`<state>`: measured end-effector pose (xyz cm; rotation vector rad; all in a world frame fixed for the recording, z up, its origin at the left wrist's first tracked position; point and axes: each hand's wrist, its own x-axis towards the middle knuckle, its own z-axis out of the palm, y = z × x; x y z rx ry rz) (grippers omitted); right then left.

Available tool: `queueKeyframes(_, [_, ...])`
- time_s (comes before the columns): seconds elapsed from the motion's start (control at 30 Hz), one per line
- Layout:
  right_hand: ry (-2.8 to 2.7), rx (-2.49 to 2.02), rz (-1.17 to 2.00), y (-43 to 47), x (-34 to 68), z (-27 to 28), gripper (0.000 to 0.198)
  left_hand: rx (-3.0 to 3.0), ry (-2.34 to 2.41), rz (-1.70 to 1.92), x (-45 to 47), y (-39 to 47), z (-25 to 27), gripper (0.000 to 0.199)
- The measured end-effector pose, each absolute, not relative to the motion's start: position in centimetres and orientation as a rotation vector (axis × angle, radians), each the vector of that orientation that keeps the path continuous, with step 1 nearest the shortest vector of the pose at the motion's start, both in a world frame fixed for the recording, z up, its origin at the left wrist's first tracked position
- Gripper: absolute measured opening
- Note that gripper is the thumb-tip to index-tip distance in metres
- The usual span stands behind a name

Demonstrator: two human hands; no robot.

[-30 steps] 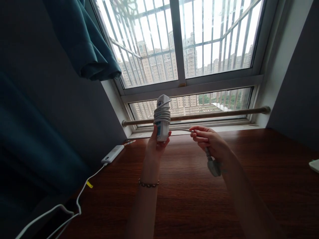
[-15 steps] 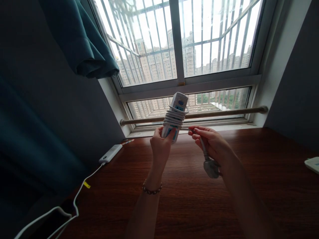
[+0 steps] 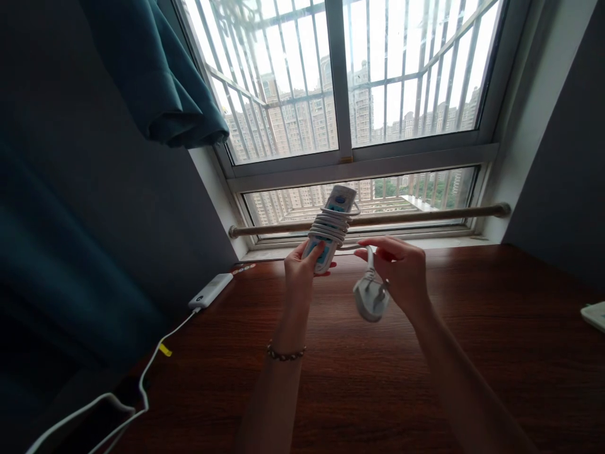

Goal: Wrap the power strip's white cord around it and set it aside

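A white power strip [image 3: 344,197] with blue-green socket faces is tilted up above the desk. Several turns of its white cord [image 3: 328,228] are wrapped around its middle. My left hand [image 3: 302,268] grips the lower end, thumb across the front and fingers behind. To the right, my right hand [image 3: 399,268] pinches the cord's free end between thumb and fingertips. From that pinch a white plug [image 3: 371,299] hangs down beside the palm, apart from the desk. A short stretch of cord runs between the strip and my right fingers.
The brown wooden desk [image 3: 350,384] reaches the window sill, where a horizontal rail [image 3: 425,215] crosses. At left lies a white power bank [image 3: 211,291] with a white cable [image 3: 165,338]. A blue curtain [image 3: 184,107] hangs upper left; a pale object [image 3: 594,316] sits at the right edge.
The plug has swung left and turned toward me as my right hand rotated and shifted slightly. The strip has tipped and dropped a little in my left hand.
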<state>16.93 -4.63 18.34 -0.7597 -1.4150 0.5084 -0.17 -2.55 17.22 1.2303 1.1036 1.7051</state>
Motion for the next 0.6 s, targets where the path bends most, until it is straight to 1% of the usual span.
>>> queueKeyframes(0.07, [-1.429, -0.739, 0.258, -4.5, 17.0, 18.3, 0.008, 1.292, 1.190, 1.774, 0.2, -2.6, 16.9, 0.047])
queueKeyframes(0.1, [-1.448, -0.707, 0.223, -4.4, 17.2, 18.3, 0.008, 1.316, 1.234, 1.816, 0.4, -2.6, 16.7, 0.050])
queueKeyframes(0.13, [-1.466, -0.679, 0.235, -4.3, 17.3, 18.3, 0.010, 1.355, 1.297, 1.854, 0.6, -2.7, 16.6, 0.052])
queueKeyframes(0.23, [-1.529, -0.651, 0.415, -3.6, 17.6, 18.1, 0.020, 1.623, 1.645, 1.876, 1.4, -2.9, 16.1, 0.059])
queueKeyframes(0.3, [-1.576, -0.680, 0.494, -3.1, 17.7, 17.9, 0.030, 1.864, 1.911, 1.784, 1.9, -3.1, 15.9, 0.061])
queueKeyframes(0.37, [-1.621, -0.710, 0.537, -2.9, 17.6, 17.7, 0.034, 2.044, 2.049, 1.680, 2.3, -3.1, 15.6, 0.060])
queueKeyframes(0.5, [-1.657, -0.665, 0.645, -3.4, 17.7, 18.1, 0.025, 2.341, 2.032, 1.506, 2.6, -2.9, 15.1, 0.053])
queueKeyframes(0.6, [-1.764, -0.713, 0.572, -4.1, 17.9, 18.6, 0.025, 2.579, 1.841, 1.365, 2.2, -2.7, 15.1, 0.047])
